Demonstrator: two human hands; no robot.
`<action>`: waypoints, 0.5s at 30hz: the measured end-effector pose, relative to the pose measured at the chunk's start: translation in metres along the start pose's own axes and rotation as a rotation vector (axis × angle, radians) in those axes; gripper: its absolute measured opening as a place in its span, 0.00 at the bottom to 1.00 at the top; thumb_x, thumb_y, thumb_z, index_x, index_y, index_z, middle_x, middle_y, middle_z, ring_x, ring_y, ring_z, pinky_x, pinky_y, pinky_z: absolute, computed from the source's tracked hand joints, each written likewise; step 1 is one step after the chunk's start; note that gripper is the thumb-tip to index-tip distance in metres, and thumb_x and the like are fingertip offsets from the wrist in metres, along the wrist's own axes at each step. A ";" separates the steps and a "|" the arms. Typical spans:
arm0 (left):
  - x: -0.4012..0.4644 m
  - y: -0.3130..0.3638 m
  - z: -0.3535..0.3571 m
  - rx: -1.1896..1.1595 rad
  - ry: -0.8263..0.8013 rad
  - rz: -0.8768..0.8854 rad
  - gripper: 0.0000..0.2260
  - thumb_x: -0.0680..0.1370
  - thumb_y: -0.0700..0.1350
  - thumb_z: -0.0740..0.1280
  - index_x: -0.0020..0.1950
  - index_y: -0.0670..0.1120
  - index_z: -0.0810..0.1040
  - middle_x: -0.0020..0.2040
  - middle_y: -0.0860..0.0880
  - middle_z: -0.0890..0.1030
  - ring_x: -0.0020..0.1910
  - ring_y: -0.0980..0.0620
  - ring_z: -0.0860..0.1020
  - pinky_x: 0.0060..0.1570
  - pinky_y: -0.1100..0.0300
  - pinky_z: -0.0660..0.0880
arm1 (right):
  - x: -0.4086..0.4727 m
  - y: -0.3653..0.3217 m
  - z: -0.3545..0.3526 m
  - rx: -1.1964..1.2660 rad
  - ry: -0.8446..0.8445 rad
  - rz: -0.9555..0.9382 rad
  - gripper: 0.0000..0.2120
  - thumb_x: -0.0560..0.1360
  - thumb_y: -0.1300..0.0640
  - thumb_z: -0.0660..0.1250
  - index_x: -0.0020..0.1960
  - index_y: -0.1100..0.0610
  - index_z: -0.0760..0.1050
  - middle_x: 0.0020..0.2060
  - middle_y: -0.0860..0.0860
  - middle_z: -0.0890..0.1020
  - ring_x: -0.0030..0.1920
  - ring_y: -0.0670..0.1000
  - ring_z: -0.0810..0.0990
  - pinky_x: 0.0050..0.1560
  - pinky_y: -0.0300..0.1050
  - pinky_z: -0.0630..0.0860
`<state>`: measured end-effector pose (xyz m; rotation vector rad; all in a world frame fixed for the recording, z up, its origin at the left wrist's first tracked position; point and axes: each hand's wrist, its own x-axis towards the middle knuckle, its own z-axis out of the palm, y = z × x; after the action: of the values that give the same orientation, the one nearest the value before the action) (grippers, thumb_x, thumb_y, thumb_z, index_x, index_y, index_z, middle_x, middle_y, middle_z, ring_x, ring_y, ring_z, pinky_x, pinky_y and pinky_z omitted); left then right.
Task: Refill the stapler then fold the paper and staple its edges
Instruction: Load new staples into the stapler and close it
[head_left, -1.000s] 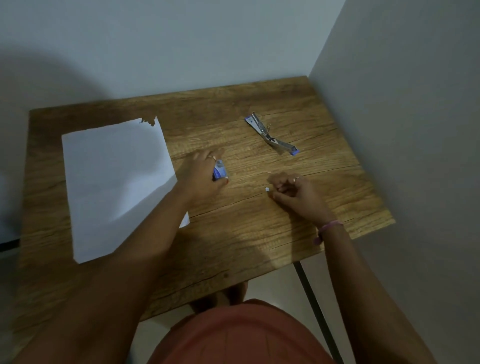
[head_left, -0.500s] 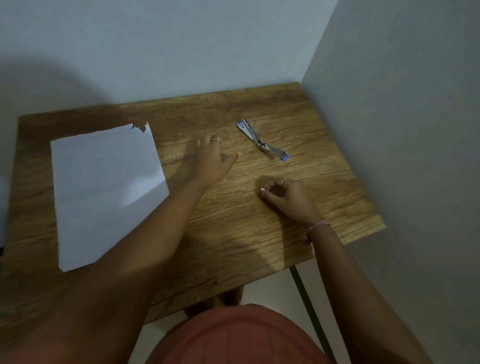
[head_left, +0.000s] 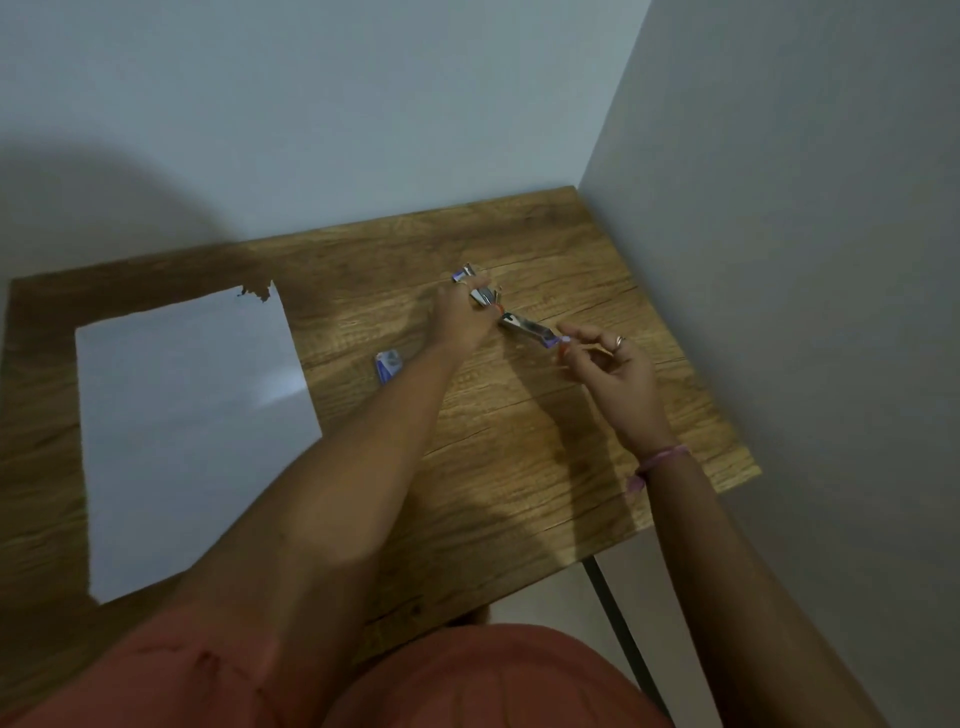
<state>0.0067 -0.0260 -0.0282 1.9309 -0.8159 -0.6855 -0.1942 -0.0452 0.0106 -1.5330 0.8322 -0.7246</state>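
Refill step in hand, by my read. Stapler (head_left: 511, 312) lies swung open on the far right part of the table (head_left: 519, 467). My left hand (head_left: 460, 317) is on its far half, fingers curled over the metal, holding it down. My right hand (head_left: 613, 364) hovers just beside the stapler's near end, thumb and forefinger pinched together; whether a staple strip sits between them I cannot tell, too small. Staple box (head_left: 388, 365) lies near my left forearm. Paper (head_left: 182, 431) flat on the left, unfolded, well apart. Next move likely calls for lining the strip with the open channel, then closing.
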 end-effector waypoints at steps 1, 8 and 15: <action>0.001 0.000 0.003 -0.035 0.007 -0.020 0.21 0.74 0.40 0.73 0.67 0.42 0.75 0.61 0.43 0.79 0.59 0.46 0.78 0.54 0.60 0.73 | 0.003 0.000 -0.001 0.012 0.007 0.006 0.10 0.76 0.66 0.66 0.55 0.56 0.79 0.41 0.51 0.85 0.45 0.48 0.83 0.51 0.44 0.80; 0.008 0.005 0.021 -0.152 0.096 -0.139 0.21 0.73 0.39 0.74 0.63 0.38 0.71 0.58 0.39 0.79 0.56 0.42 0.79 0.56 0.48 0.76 | 0.022 0.013 -0.002 0.116 0.127 0.118 0.11 0.74 0.64 0.70 0.53 0.53 0.81 0.43 0.49 0.85 0.47 0.47 0.82 0.53 0.42 0.79; 0.017 0.002 0.014 -0.258 -0.064 -0.135 0.24 0.80 0.30 0.57 0.75 0.39 0.60 0.65 0.41 0.78 0.62 0.46 0.77 0.62 0.57 0.73 | 0.028 0.029 0.004 0.150 0.142 0.200 0.10 0.73 0.64 0.71 0.53 0.56 0.81 0.41 0.47 0.85 0.44 0.43 0.83 0.48 0.35 0.77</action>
<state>0.0062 -0.0469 -0.0354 1.7471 -0.6062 -0.8935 -0.1783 -0.0681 -0.0194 -1.2551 0.9989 -0.7373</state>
